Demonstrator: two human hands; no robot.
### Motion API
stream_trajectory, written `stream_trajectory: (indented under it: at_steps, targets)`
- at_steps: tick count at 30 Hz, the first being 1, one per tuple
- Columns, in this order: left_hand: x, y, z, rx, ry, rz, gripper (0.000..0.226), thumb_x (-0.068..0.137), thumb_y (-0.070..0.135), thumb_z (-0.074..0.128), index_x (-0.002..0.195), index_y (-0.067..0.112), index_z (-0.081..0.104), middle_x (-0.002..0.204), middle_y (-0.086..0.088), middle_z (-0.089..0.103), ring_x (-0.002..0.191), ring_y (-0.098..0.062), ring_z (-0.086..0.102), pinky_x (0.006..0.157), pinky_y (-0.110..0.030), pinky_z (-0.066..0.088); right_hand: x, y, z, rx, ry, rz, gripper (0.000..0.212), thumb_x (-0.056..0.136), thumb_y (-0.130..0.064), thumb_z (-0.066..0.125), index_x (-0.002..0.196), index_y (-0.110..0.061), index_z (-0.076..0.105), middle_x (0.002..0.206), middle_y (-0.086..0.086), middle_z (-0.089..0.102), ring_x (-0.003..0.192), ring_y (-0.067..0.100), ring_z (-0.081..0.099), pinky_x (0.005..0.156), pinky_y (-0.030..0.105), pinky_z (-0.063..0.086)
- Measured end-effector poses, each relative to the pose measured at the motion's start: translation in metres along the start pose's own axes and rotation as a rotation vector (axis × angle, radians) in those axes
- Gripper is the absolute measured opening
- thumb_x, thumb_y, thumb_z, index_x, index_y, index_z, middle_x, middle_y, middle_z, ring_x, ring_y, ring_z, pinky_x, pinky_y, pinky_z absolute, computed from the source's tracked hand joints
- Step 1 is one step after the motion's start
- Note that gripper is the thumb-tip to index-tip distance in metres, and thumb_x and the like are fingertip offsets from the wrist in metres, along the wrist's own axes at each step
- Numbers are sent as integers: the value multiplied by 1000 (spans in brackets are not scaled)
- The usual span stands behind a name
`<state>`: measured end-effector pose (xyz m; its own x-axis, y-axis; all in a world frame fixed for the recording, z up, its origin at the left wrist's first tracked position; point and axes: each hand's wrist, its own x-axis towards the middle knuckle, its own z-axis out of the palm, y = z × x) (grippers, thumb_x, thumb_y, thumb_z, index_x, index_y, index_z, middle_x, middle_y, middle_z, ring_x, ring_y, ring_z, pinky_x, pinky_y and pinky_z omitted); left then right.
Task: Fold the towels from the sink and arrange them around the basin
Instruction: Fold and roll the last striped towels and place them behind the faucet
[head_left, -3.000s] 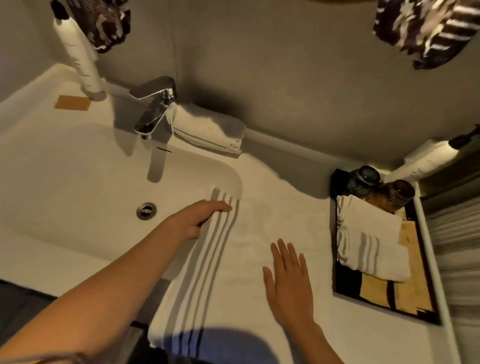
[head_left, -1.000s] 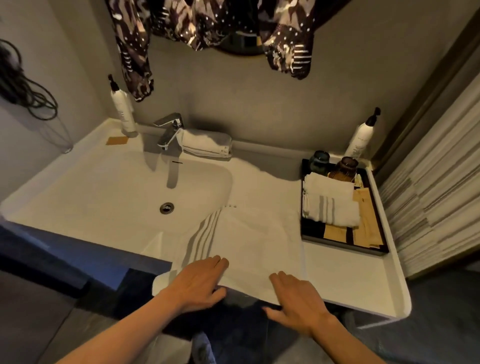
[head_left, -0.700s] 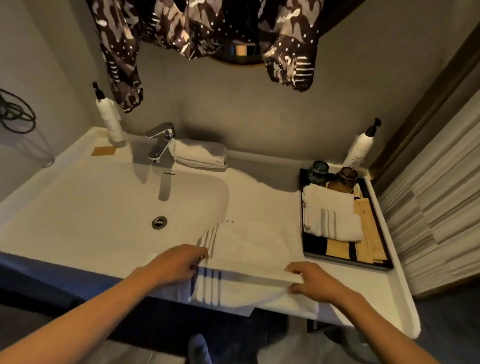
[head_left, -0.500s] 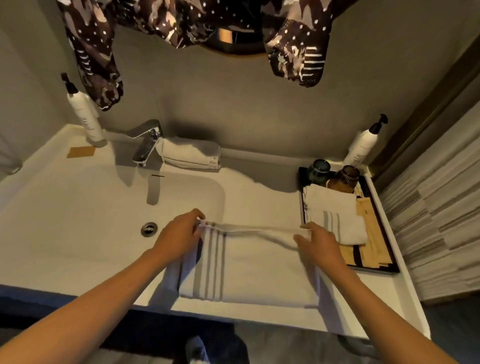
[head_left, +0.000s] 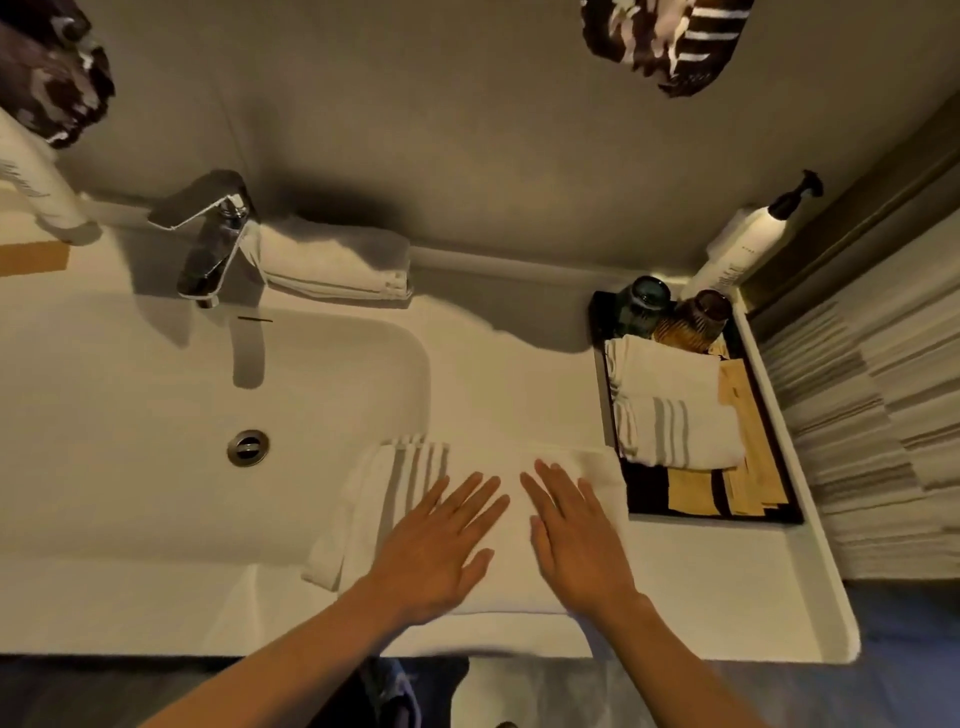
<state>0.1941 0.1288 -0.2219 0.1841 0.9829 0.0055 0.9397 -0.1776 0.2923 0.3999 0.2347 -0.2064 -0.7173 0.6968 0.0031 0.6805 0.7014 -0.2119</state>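
Note:
A white towel with grey stripes (head_left: 400, 499) lies folded in half on the counter, its left edge hanging over the basin (head_left: 130, 415) rim. My left hand (head_left: 436, 545) and my right hand (head_left: 574, 540) rest flat on it, side by side, fingers spread. A second folded white towel (head_left: 337, 257) sits behind the basin, right of the tap (head_left: 208, 239). A third folded striped towel (head_left: 675, 410) lies on the black tray (head_left: 605, 364) at the right.
Two dark cups (head_left: 670, 312) stand at the tray's far end, with tan paper packets (head_left: 743, 441) beside the towel. Pump bottles stand at the back right (head_left: 748, 244) and back left (head_left: 36, 182). The counter's front edge (head_left: 156, 644) is near my arms. Patterned cloth (head_left: 665, 41) hangs above.
Both hands lifted the towel's near edge and folded it over to the far edge. They then let go and now press flat on the folded towel. The view has moved closer.

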Motion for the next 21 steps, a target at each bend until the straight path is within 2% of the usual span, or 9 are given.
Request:
stream_trajectory:
  at_steps: [5, 8, 10, 13, 15, 16, 18, 20, 21]
  targets:
    - [-4, 4, -1, -8, -23, -89, 61, 104, 49, 26, 157, 24, 11, 165, 1, 9, 152, -14, 3, 122, -45, 13, -7, 1, -5, 1, -43, 19, 50, 104, -33, 31, 153, -25, 28, 160, -3, 25, 149, 11, 16, 121, 41, 18]
    - [-11, 1, -5, 19, -41, -105, 59, 105, 50, 21, 157, 27, 8, 165, 3, 6, 152, -12, -3, 122, -44, 9, -27, 2, -8, 28, -39, 130, 50, 104, -35, 30, 153, -26, 28, 161, -4, 22, 149, 12, 17, 121, 34, 19]
    - [-15, 0, -7, 26, -40, -120, 57, 105, 48, 19, 157, 29, 6, 165, 5, 4, 152, -12, -5, 122, -43, 7, -40, 0, -10, 42, -37, 180, 49, 104, -34, 33, 152, -24, 32, 160, -2, 24, 147, 15, 23, 119, 33, 25]
    - [-22, 8, -8, 63, -8, -165, 53, 106, 43, 18, 157, 30, 9, 165, 4, 6, 152, -15, -1, 121, -44, 10, -46, 4, -20, 88, 36, 217, 39, 99, -30, 47, 136, -17, 53, 144, 6, 48, 129, 24, 49, 104, 36, 44]
    - [-28, 14, -3, 91, -12, -209, 51, 107, 39, 20, 157, 31, 11, 165, 2, 8, 152, -20, 7, 121, -45, 11, -49, 5, -25, 102, 120, 409, 37, 92, -34, 59, 123, -13, 58, 123, 8, 56, 109, 26, 56, 89, 37, 47]
    - [-30, 17, 1, 111, -27, -228, 53, 106, 36, 27, 157, 31, 12, 164, -1, 10, 151, -22, 12, 120, -45, 11, -49, 4, -29, 148, 151, 574, 45, 88, -40, 64, 122, -11, 55, 119, 9, 56, 106, 27, 55, 87, 39, 47]
    - [-33, 27, 8, 113, -75, -284, 70, 97, 22, 50, 156, 30, 13, 163, -6, 14, 150, -29, 17, 120, -47, 7, -48, -2, -41, 371, 107, 863, 64, 82, -50, 68, 127, -8, 47, 120, 11, 53, 108, 29, 54, 88, 38, 47]
    - [-35, 39, 11, 76, -99, -333, 82, 89, 12, 58, 156, 29, 14, 163, -8, 14, 150, -32, 13, 122, -49, 4, -39, -1, -47, 706, 1, 980, 62, 84, -44, 68, 128, -7, 45, 118, 6, 54, 103, 27, 56, 82, 32, 46]
    - [-38, 46, 10, 58, -96, -346, 77, 92, 14, 54, 156, 30, 14, 164, -6, 11, 150, -31, 10, 121, -48, 3, -34, 2, -51, 893, -60, 995, 58, 85, -37, 69, 129, -7, 48, 115, 3, 55, 100, 25, 57, 82, 30, 46]
